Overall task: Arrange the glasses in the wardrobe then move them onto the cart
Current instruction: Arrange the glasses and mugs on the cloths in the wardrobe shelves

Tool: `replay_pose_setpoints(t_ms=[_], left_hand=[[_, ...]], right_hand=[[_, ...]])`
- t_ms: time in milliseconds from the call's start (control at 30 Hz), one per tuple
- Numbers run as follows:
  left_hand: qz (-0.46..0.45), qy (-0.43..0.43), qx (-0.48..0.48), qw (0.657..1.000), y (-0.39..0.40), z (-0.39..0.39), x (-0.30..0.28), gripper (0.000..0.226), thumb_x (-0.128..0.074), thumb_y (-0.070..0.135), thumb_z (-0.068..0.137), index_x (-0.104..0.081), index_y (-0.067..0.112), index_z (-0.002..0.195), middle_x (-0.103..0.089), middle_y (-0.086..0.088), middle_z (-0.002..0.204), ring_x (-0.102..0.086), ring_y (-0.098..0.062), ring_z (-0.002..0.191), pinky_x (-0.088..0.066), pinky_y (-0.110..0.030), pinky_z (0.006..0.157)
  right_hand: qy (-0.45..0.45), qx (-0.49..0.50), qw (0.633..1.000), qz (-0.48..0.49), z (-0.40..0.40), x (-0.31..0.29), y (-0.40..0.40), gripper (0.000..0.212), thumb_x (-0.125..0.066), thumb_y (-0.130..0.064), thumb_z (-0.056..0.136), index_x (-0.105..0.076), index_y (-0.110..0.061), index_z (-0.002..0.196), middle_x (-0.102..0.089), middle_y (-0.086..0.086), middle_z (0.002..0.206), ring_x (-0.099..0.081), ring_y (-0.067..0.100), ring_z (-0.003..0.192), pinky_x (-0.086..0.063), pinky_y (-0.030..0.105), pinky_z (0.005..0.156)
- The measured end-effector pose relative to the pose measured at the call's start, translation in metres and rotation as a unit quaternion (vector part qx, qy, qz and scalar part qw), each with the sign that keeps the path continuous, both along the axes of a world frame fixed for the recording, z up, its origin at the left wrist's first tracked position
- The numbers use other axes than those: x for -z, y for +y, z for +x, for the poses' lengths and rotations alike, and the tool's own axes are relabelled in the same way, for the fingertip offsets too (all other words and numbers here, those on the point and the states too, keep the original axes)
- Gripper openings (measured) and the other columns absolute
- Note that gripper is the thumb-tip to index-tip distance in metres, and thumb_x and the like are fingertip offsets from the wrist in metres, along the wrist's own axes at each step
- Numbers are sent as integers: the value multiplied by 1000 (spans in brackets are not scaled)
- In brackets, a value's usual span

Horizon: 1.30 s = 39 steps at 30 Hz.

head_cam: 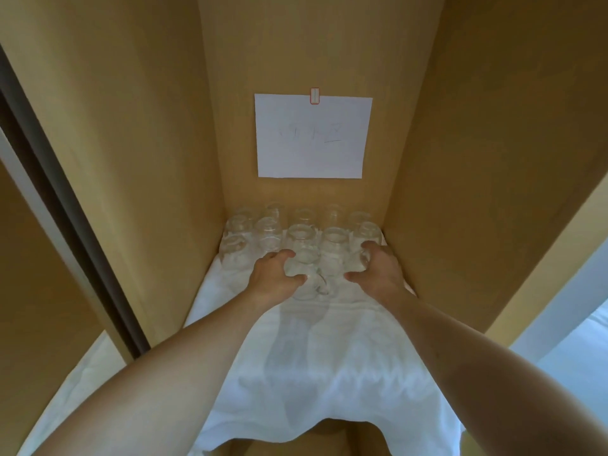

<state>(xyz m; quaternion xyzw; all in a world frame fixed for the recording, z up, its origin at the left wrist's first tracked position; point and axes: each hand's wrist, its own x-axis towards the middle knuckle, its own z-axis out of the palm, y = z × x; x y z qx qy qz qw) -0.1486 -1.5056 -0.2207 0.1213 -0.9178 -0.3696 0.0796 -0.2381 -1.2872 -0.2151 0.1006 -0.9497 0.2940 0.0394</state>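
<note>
Both hands among the glasses at the wardrobe's back

Your left hand [278,274] grips the front glass mug [304,274] at frame centre; your right hand [375,271] curls round a glass [363,258] just right of it. The remaining glasses [299,230] stand directly behind, on the white cloth [312,357].

The wardrobe [460,126] is a plain tan wood tone with no visible grain. On its back wall hangs a white paper sheet [312,136] bearing faint grey marks, perhaps handwriting, held by a red-edged white clip [315,96]. Below the sheet stand clear, colourless glasses [301,236] on a plain white cloth [312,357]. Left of the wardrobe runs a dark brown strip [65,209].
</note>
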Motion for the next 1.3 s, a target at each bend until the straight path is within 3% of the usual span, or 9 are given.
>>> replay_pose_setpoints(t_ms=[133, 333, 600, 767, 1000, 1300], left_hand=[[-38, -10, 27, 999, -9, 3, 7, 62, -74, 42, 88, -51, 30, 144, -43, -4, 152, -36, -24, 142, -36, -30, 109], [-57, -1, 37, 998, -19, -1, 11, 62, -75, 42, 87, -52, 30, 144, -43, -3, 153, -34, -23, 144, -35, -37, 116], [-98, 0, 33, 995, -32, -10, 15, 62, -73, 42, 88, -52, 29, 145, -43, -4, 150, -38, -24, 140, -40, -40, 113], [-122, 8, 23, 992, -36, -19, 15, 61, -72, 40, 88, -53, 26, 144, -49, -7, 141, -42, -30, 132, -39, -36, 110], [-146, -9, 40, 988, -44, -30, 10, 63, -69, 42, 88, -50, 27, 146, -50, -5, 143, -41, -29, 134, -38, -43, 111], [-122, 4, 69, 990, -54, -29, 15, 61, -70, 40, 88, -53, 24, 144, -47, -8, 141, -41, -32, 131, -35, -34, 110]], right_hand=[[4, -46, 998, 51, -8, 3, -17, 88, -90, -34, 73, -46, -24, 148, -47, 10, 137, -57, 27, 117, -47, 27, 87], [4, -74, 994, 79, -21, 4, -39, 87, -89, -29, 75, -43, -23, 150, -42, 12, 143, -54, 32, 123, -52, 38, 98], [-14, -89, 991, 95, -34, 8, -51, 92, -89, -23, 75, -41, -24, 153, -42, 11, 147, -50, 31, 130, -51, 40, 101], [-30, -106, 987, 120, -40, 5, -51, 96, -87, -28, 76, -35, -25, 157, -39, 9, 150, -46, 30, 134, -50, 39, 103], [-51, -88, 988, 117, -38, -2, -56, 98, -86, -34, 78, -31, -27, 158, -38, 10, 155, -40, 31, 140, -45, 40, 109], [20, -15, 983, 181, -8, -10, -75, 84, -76, -52, 80, -38, -35, 153, -46, 3, 151, -41, 31, 138, -38, 46, 110]])
